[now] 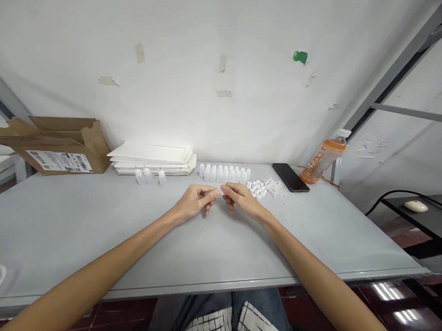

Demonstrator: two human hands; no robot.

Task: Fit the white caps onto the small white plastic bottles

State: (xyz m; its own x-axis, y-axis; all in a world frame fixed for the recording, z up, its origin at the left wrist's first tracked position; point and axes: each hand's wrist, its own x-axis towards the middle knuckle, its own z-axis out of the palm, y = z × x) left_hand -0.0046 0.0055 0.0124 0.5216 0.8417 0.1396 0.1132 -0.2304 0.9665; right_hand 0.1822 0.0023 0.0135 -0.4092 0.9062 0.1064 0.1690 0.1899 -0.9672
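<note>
My left hand (196, 201) and my right hand (241, 198) meet fingertip to fingertip above the middle of the grey table. Between them is a small whitish piece (220, 192), pinched from both sides and mostly covered by the fingers. Behind my hands stands a row of several small translucent bottles (225, 173). Three bottles with thin tips (148, 175) stand to the left, by the white stack. Right of my right hand lie a pile of small white caps (257, 188) and a heap of small white pieces (276, 187).
An open cardboard box (68, 149) sits at the back left, beside a stack of white sheets or envelopes (150, 157). A black phone (290, 177) and a tilted bottle of orange drink (324, 160) are at the back right. The table's front edge (198, 288) runs before my lap.
</note>
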